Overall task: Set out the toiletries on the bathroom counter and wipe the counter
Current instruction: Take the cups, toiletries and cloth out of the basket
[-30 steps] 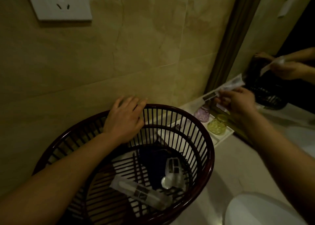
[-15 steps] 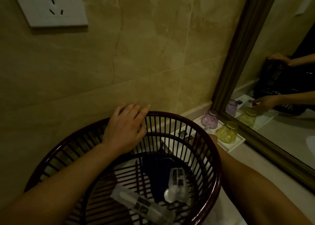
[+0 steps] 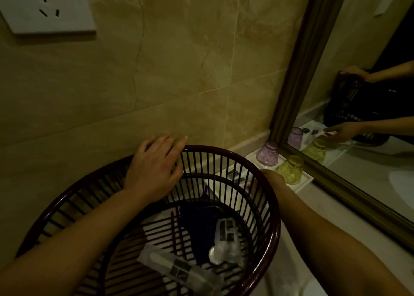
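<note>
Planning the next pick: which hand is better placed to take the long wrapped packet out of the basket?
Probably the right hand: it is outside the basket, by the tray. The left hand rests on the rim, steadying it above the wrapped packet.

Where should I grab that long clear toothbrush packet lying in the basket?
Probably pinch the long packet across its narrow middle, reaching straight down through the basket's open top. It lies flat on the slatted floor, its far end near the other wrapped packet, so the middle looks clearest.
</note>
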Tool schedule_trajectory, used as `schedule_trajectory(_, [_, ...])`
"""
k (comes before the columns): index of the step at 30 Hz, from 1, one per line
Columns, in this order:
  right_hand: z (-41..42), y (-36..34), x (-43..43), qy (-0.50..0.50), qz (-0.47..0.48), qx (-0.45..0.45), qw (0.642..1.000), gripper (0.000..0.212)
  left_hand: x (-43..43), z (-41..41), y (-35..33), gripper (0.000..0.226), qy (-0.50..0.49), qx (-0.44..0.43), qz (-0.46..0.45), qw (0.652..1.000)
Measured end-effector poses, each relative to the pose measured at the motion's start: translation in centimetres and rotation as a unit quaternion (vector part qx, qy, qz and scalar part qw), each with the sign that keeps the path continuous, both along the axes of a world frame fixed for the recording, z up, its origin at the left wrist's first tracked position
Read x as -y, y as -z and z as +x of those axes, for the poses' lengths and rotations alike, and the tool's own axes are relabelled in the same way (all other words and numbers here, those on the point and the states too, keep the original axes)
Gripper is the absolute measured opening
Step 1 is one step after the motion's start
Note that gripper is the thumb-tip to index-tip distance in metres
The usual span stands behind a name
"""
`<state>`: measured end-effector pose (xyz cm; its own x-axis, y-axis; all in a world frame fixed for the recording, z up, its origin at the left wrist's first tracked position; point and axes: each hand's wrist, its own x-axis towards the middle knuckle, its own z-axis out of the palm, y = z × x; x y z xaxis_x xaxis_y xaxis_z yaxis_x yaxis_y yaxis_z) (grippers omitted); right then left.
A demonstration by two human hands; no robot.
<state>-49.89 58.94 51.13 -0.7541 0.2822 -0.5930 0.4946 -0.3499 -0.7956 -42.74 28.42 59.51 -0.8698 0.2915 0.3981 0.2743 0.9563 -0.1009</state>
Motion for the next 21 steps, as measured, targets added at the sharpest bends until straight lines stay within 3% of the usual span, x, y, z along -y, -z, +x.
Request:
schedule_trajectory(3, [0.9,-2.6,-0.6,0.006,-0.069,-0.012,0.998,0.019,0.0,0.1,-0.1,0.062,0.002,0.003,-0.003,1.000])
schedule_trajectory(6, [2.3,-7.0,-0.5,-0.037,-0.073,-0.081,0.993,0.011,0.1,0.2,-0.3,0.063,0.004,0.010,-0.007,1.000])
schedule_trajectory(9, [4.7,-12.1,1.1,-0.106,0.073,-0.191,0.973,0.019,0.1,0.3,-0.3,0.062,0.005,0.014,-0.009,1.000])
schedule_trajectory(11, [6.8,-14.9,3.0,-0.178,0.232,-0.273,0.916,0.013,0.2,0.2,-0.3,0.062,0.007,0.014,-0.005,1.000])
schedule_trajectory(13, [9.0,-16.7,5.7,-0.275,0.396,-0.314,0.818,0.009,0.3,0.1,-0.3,0.062,0.009,0.021,0.000,1.000])
schedule_trajectory(14, [9.8,-16.9,7.3,-0.335,0.486,-0.321,0.740,0.009,0.3,0.1,-0.3,0.063,0.010,0.025,0.001,1.000])
schedule_trajectory(16, [10.5,-16.1,10.5,-0.443,0.639,-0.317,0.542,0.017,0.4,0.0,-0.4,0.064,0.016,0.030,0.006,0.999])
schedule_trajectory(18, [10.9,-13.9,14.1,-0.570,0.678,-0.277,0.372,0.030,0.4,-0.1,-0.5,0.063,0.022,0.031,0.021,0.999])
schedule_trajectory(21, [12.2,-8.8,18.5,-0.761,0.609,-0.111,0.196,0.041,0.4,0.0,-0.7,0.060,0.034,0.040,0.045,0.998])
